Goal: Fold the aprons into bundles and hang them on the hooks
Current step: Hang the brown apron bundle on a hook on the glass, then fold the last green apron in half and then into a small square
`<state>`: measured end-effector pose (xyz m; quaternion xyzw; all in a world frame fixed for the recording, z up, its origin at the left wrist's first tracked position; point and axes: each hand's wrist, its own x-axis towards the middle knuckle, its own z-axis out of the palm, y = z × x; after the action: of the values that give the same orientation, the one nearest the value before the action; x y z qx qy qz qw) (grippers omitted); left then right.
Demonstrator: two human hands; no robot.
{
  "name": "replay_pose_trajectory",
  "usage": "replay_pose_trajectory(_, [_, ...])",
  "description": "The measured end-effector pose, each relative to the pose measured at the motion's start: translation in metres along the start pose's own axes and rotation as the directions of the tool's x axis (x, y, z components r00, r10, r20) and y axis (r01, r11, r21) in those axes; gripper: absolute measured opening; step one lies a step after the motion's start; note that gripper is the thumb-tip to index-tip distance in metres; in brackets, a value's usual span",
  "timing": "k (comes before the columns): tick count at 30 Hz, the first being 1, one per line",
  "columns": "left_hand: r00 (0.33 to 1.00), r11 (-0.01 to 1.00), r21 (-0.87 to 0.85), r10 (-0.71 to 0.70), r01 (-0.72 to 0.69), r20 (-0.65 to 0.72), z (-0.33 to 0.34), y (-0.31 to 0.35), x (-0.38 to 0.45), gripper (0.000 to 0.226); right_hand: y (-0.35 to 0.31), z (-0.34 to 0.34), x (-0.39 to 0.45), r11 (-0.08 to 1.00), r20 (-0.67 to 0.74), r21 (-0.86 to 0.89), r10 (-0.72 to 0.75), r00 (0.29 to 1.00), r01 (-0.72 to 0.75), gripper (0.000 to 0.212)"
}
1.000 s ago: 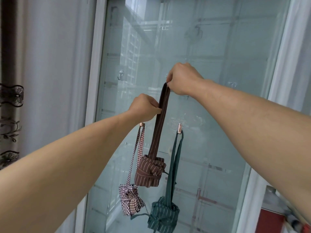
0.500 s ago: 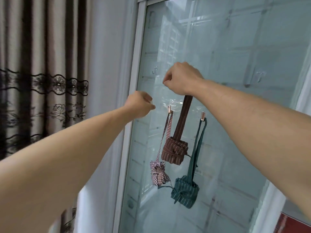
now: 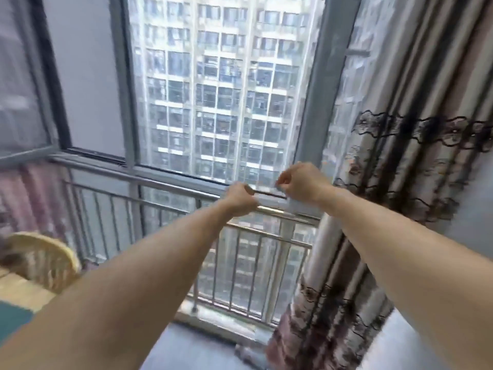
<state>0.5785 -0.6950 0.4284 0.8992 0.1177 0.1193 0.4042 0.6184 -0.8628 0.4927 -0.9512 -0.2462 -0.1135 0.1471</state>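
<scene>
1. The window (image 3: 218,84) fills most of my view, and through its glass stands a tall apartment block (image 3: 213,108).
2. A striped curtain (image 3: 405,145) with a dark lace band hangs down the right side, reaching the floor.
3. Below the glass runs a metal railing (image 3: 165,206) with upright bars.
4. My 2 bare forearms stretch forward toward the railing, side by side.
5. At the lower left sits a woven basket (image 3: 50,263) on a pale wooden surface, with a patch of teal cloth (image 3: 13,320) at the very edge; the blur hides whether that is an apron.
6. My right hand (image 3: 301,182) is curled into a loose fist, fingertips drawn together near the thumb; I cannot tell if they pinch anything.
7. My left hand (image 3: 240,198) is likewise curled, fingers folded in, just beside the right.
8. No folded bundles or hooks appear here; a thin dark line between my hands is too blurred to identify.
</scene>
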Motion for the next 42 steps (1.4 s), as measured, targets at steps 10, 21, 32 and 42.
replay_pose_trajectory(10, [0.774, 0.817, -0.079, -0.569, 0.572, -0.279, -0.245, -0.386, -0.174, 0.016, -0.423, 0.257, -0.038, 0.822, 0.340, 0.274, -0.568, 0.750, 0.498, 0.021])
replay_pose_trajectory(21, [0.381, 0.427, -0.162, -0.889, 0.890, -0.252, -0.365, -0.662, -0.374, 0.028, -0.671, 0.508, -0.136, 0.738, 0.692, 0.399, -0.632, 0.349, 0.544, 0.035])
replay_pose_trajectory(32, [0.178, 0.188, -0.251, -0.982, 0.950, -0.064, -0.316, -0.790, -0.381, 0.099, -0.691, 0.658, -0.067, 0.833, 0.795, 0.109, -0.400, 0.455, 0.543, 0.042])
replay_pose_trajectory(42, [-0.048, -0.047, -0.058, -0.999, 0.997, -0.003, -0.309, -0.893, -0.377, 0.133, -0.674, 0.780, 0.031, 0.940, 0.803, -0.059, -0.155, 0.576, 0.335, 0.062])
